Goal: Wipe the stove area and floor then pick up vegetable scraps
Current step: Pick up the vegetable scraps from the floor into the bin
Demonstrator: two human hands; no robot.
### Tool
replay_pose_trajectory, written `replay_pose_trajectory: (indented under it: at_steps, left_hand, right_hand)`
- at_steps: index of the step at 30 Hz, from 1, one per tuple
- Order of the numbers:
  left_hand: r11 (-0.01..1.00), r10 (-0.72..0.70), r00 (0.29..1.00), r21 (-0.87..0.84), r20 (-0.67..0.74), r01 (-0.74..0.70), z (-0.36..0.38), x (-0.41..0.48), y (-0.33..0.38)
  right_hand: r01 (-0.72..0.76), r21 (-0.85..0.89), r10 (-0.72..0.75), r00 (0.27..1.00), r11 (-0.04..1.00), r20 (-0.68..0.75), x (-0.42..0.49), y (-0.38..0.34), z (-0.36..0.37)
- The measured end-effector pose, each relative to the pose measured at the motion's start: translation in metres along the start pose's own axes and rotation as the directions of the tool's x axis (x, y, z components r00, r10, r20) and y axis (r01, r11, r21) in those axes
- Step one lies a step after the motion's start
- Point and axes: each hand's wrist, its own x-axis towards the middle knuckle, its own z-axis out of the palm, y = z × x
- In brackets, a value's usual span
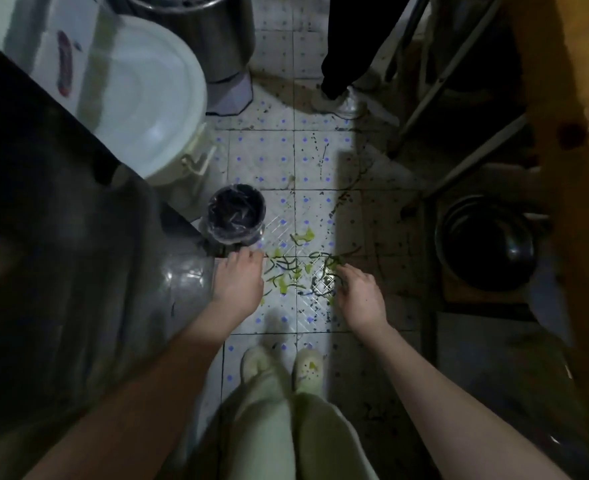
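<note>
Slippers (307, 368) planted, we gather vegetable scraps (286, 277); left hand (239, 280) and right hand (357, 296) curl downward, pinch unclear; next, lift scraps into the bin (236, 213).

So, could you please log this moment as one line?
stage: picking up vegetable scraps | left hand: low beside small bin | right hand: touching scraps | scraps: scattered on floor between hands

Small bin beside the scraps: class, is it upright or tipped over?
Upright. The small bin stands on the floor, its round bag-lined mouth facing up.
</note>
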Motion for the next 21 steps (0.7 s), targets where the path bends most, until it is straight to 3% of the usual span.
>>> replay_pose_trajectory:
  at_steps: [17, 21]
  left_hand:
    - [0.999, -0.052, 0.997, 0.001, 0.053, 0.052, 0.313, 0.156, -0.082]
    - [0.998, -0.061, 0.997, 0.014, 0.044, 0.06, 0.373, 0.187, -0.092]
  right_hand:
    - [0.071, -0.006, -0.071, 0.997, 0.997, -0.042, 0.184, 0.111, 0.287]
    - [0.187, -0.104, -0.186, 0.982, 0.977, 0.021, 0.218, 0.133, 0.344]
